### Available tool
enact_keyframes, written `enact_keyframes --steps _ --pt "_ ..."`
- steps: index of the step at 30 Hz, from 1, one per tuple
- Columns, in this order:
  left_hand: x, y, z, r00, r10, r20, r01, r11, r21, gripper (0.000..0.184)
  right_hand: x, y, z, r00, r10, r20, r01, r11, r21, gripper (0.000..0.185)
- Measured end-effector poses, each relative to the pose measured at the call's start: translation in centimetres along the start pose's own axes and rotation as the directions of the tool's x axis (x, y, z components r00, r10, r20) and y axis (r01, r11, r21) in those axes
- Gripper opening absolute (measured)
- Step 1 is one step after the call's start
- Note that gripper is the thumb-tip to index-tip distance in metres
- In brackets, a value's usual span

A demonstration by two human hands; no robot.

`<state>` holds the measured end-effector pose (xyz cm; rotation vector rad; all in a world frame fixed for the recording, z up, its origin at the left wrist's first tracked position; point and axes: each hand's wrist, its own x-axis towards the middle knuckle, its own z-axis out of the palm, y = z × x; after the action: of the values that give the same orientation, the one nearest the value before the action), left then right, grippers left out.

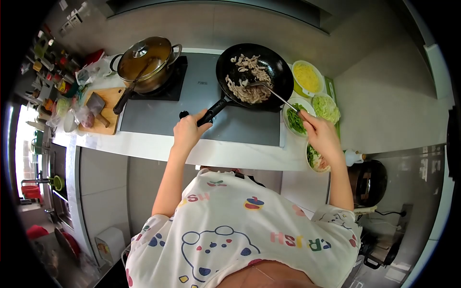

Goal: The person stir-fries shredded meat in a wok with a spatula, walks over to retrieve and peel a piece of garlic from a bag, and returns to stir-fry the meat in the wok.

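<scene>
A black wok (281,79) sits on the right side of the cooktop, with cooked shredded meat (259,72) spread over its inside. Its black handle (213,111) points toward me, and my left hand (187,130) is closed round the end of it. My right hand (322,137) grips the dark handle of a metal spatula (283,100), whose blade rests among the meat. Below my right hand is a bowl of greens and pale pinkish pieces (314,158). Close by the spatula stands a bowl of chopped green vegetable (295,119).
A lidded pot (146,67) stands on the left burner, with a long dark-handled utensil (127,98) lying across it. Further left, a cleaver (96,104) lies on a wooden board (110,98). Right of the wok are a bowl of yellow shreds (306,77) and shredded cabbage (326,108).
</scene>
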<state>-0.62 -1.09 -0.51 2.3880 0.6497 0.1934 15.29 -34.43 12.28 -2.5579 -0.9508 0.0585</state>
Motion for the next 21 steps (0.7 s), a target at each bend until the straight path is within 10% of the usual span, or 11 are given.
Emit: enact_keyframes --steps 21 --pt "-0.1 -0.3 -0.1 1.000 0.011 0.004 -0.011 1.000 0.004 0.049 7.8 4.3 6.8 0.998 0.059 -0.036 -0.056 0.994 0.089 0.036"
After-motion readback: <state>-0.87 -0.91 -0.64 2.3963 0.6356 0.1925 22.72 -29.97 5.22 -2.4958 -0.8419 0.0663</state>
